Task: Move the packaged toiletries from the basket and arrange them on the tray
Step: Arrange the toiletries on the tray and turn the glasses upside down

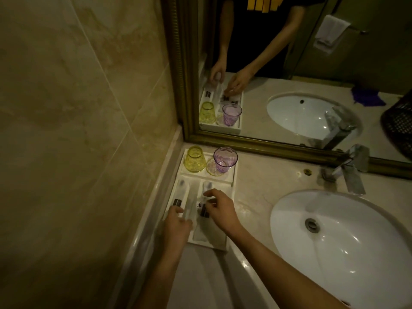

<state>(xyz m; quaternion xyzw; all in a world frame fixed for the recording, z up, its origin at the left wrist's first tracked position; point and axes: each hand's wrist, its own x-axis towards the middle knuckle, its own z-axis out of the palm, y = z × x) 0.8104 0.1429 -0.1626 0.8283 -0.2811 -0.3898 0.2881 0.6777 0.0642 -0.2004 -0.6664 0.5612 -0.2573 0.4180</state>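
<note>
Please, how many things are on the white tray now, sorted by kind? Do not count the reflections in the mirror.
Drinking glasses: 2, a yellow glass upside down and a purple glass upright
Coasters: 1, the yellow coaster beside the purple glass
Packaged toiletries: at least 2 clear, the left packet and the right packet; the hands hide some
Total: at least 5 on the tray

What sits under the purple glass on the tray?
A small clear coaster lies under the purple glass; its left edge shows, while the glass covers the rest.
</note>
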